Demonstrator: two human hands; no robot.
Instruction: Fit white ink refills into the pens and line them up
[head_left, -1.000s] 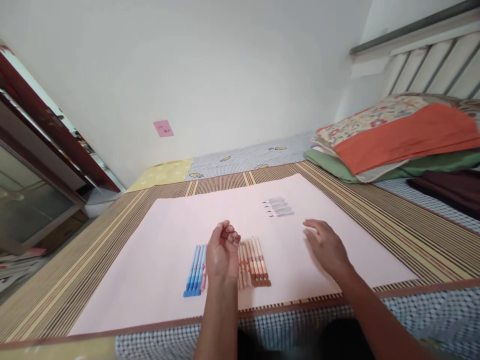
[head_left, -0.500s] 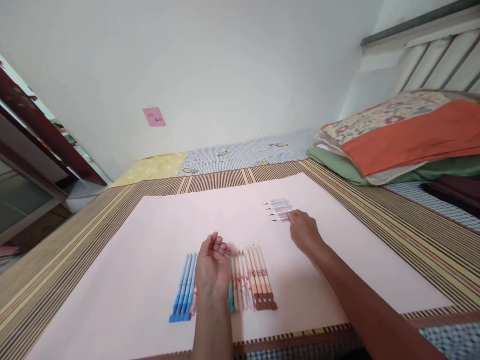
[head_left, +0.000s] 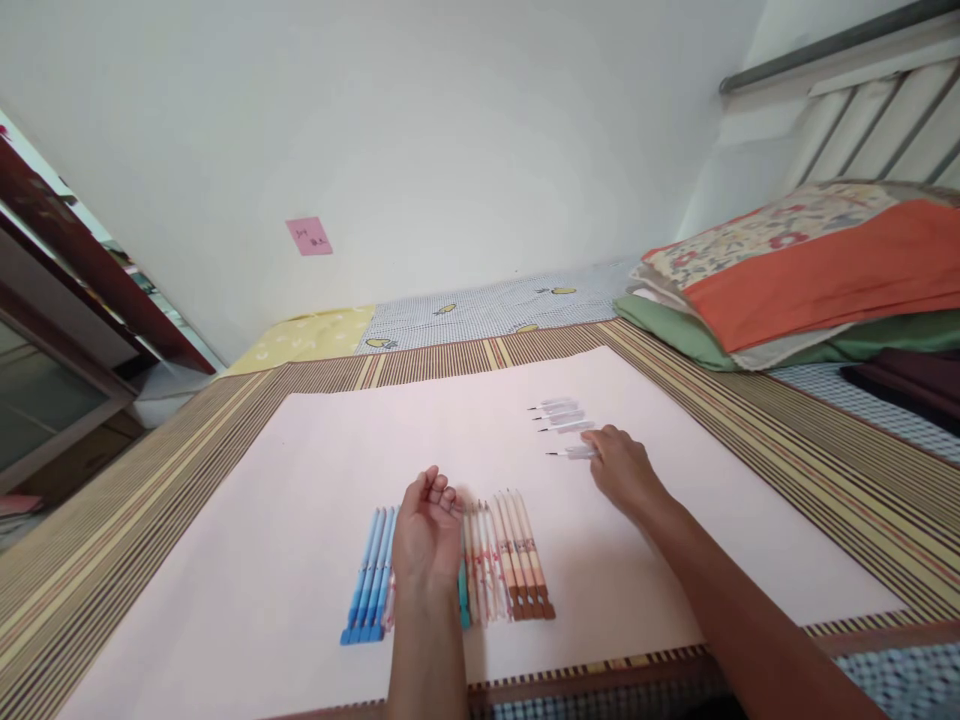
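My right hand (head_left: 621,465) has its fingers closed on the near end of a slim white-and-grey pen (head_left: 574,453) with a dark tip pointing left. Just beyond it, several similar pens (head_left: 559,413) lie side by side on the pale pink sheet (head_left: 262,520). My left hand (head_left: 429,525) is palm up with loosely curled fingers and nothing visible in it. It covers the middle of a row of pens: blue ones (head_left: 367,580) on its left, a teal one (head_left: 464,590) partly hidden, pink-patterned ones (head_left: 487,565) and brown-ended ones (head_left: 525,560) on its right.
Under the sheet is a striped mat (head_left: 757,440). Folded bedding with an orange edge (head_left: 825,275) is piled at the right. Behind runs a white wall with a pink note (head_left: 309,236), and yellow cloth (head_left: 307,335) lies at its foot.
My right hand has drawn one pen a little toward me and to the right, widening its gap from the other grey pens. My left hand has stayed in place.
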